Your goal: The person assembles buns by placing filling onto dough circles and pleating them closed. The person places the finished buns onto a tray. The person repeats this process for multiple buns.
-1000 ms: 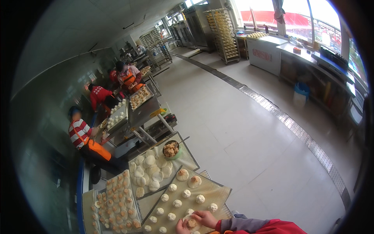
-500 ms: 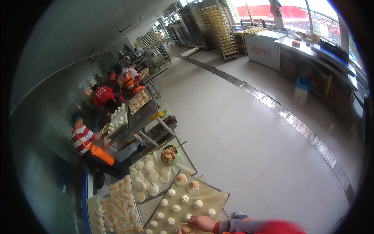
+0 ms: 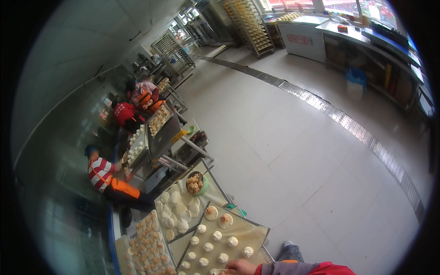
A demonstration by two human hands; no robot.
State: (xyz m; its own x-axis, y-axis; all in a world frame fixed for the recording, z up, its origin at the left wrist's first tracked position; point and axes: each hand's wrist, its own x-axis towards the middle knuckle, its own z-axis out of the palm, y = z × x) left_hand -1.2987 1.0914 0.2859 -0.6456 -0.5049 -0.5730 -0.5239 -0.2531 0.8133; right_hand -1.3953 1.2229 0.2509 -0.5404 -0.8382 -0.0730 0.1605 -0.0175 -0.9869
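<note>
Dough (image 3: 216,272), white, at your bare right hand (image 3: 241,266).
Cannot tell finger closure; round white pleated bun (image 3: 223,258) at hand's ten o'clock.

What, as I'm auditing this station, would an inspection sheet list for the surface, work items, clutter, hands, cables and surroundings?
Surface: a lined front tray, with other trays around it.
Work items: closed buns in rows; two filling-topped rounds at the far edge; flat dough rounds on the next tray, beside a green bowl of filling.
Clutter: a green item near the trays, too indistinct to name.
Hands: right hand at a pale dough piece, cut off by the lower edge; left hand not in view.
Cables: nothing seen.
Surroundings: co-worker at left, loaded rack behind, metal floor strip at right.
</note>
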